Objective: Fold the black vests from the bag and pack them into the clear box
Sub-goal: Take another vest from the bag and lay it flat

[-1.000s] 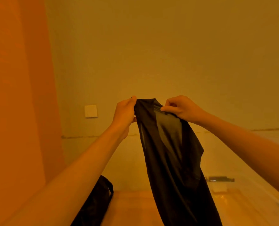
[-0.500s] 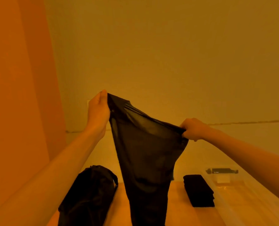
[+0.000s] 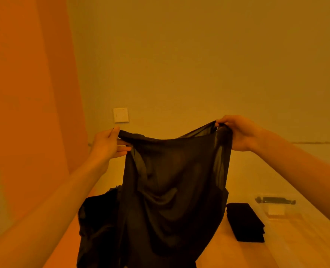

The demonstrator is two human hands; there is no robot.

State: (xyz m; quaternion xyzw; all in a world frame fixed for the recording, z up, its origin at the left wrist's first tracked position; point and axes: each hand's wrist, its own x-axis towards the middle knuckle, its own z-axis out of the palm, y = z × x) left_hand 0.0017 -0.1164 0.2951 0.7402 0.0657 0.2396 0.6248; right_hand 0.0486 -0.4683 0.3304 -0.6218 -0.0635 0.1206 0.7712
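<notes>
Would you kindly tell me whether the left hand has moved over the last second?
Yes. The left hand was level with the wall switch, on its right; now it is below the switch and slightly left, pinching the black vest.

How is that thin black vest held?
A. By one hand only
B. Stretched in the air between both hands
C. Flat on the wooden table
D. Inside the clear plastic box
B: the left hand and right hand each pinch a top corner of the sheer black vest, which hangs spread between them.
</notes>
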